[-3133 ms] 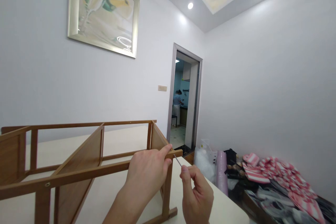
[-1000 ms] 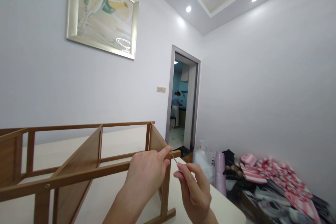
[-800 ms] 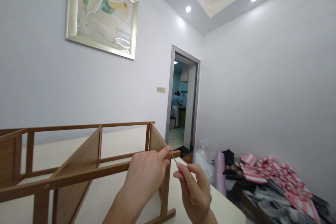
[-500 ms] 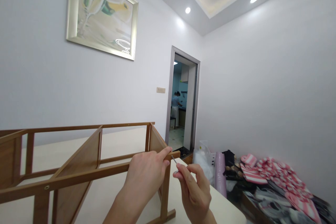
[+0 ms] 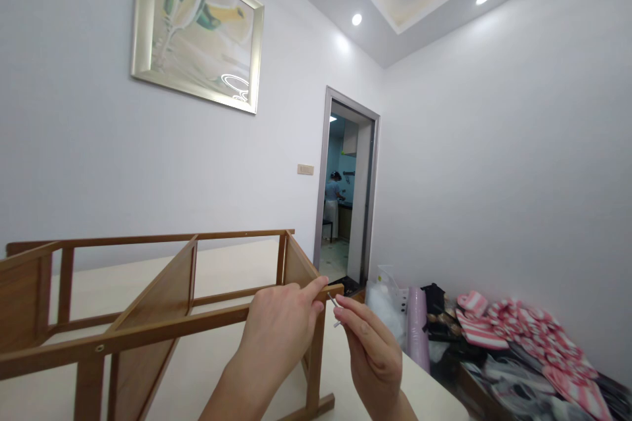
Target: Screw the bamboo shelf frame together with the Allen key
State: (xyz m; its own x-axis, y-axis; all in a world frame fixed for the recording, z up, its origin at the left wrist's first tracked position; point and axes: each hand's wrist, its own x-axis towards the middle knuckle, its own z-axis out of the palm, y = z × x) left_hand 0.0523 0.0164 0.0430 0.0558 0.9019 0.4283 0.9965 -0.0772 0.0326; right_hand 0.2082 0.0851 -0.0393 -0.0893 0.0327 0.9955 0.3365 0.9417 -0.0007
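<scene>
A brown wooden shelf rack [image 5: 197, 324] lies on its side, its flat panels standing on edge between long rails. My left hand [image 5: 279, 322] is closed over the near rail by its right end, with the index finger stretched along the corner. In my right hand [image 5: 372, 345], thumb and fingers pinch a thin metal hex key [image 5: 332, 300]. Its tip meets the outer face of the rail at that corner, and a short bent end shows below my fingers. The fastener under the tip is too small to make out. Farther left, a bolt head [image 5: 100, 348] sits in the same rail.
A pale table [image 5: 419, 388] bears the rack. Right of it are a pink-purple roll [image 5: 417, 325], pink-and-white striped cloth [image 5: 530, 335] and plastic-wrapped items [image 5: 518, 375]. A doorway [image 5: 328, 145] opens behind, with a person [image 5: 332, 200] in the far room. A framed picture [image 5: 197, 26] hangs on the wall.
My right hand has turned, and its fingers have moved up the hex key, nearer the rail. My left hand keeps its hold. The view has shifted slightly.
</scene>
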